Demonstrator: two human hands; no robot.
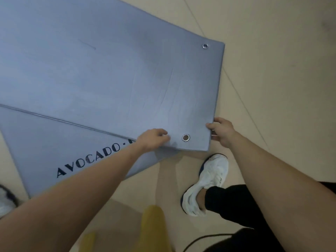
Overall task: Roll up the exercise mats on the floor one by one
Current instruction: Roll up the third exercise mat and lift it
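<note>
**A:** Where are the mats?

**B:** Head view: a grey top mat (109, 70) fills the upper left and centre of the frame. It lies flat across a grey lower mat (45, 142) at lower left, printed "AVOCADO". Both are on a beige floor (272, 70).

**A:** And the hands?

**B:** The right hand (222, 131) grips the top mat's near right corner, thumb on top, fingers curled under. The left hand (154, 140), at centre, sits on the near edge just left of a metal eyelet (185, 137). It seems to pinch that edge, though its fingertips are hidden.

**A:** Anything else?

**B:** A white shoe (209, 182) stands below the corner. A blurred yellow shape (154, 226) is at the bottom.
</note>
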